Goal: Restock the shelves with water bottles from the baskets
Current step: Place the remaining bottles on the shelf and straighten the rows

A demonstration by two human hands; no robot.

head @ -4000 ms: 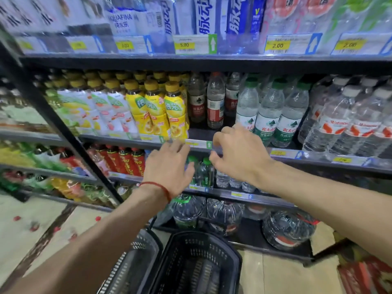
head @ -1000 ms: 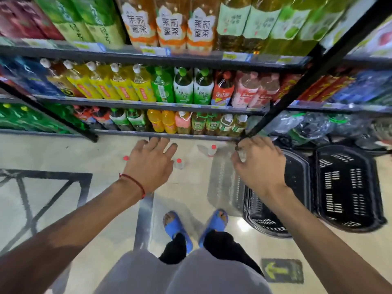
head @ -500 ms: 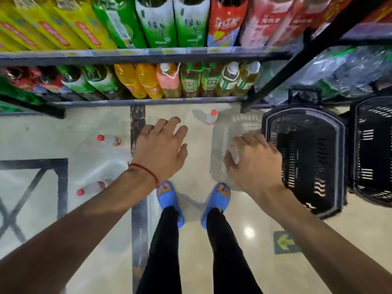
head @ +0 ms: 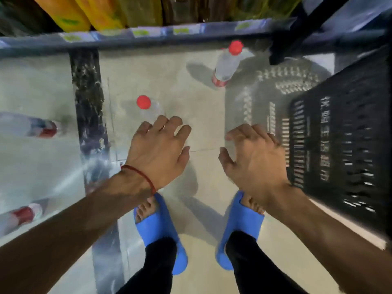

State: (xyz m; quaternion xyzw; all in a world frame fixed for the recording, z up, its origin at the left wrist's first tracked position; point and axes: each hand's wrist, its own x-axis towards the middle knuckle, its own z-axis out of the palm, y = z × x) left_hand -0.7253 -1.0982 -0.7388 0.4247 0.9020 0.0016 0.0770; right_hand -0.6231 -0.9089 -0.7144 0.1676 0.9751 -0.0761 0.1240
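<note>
- left hand [head: 158,152] reaches down, palm down, fingers loosely spread and empty; a red string [head: 140,174] circles its wrist.
- right hand [head: 253,159] held beside it, apart, fingers curled, thumb out, holding nothing.
- both forearms bare.

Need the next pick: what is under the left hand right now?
A clear water bottle with a red cap stands on the floor just beyond the left hand, whose fingers cover most of its body. Nothing is gripped; the label is hidden.
</note>
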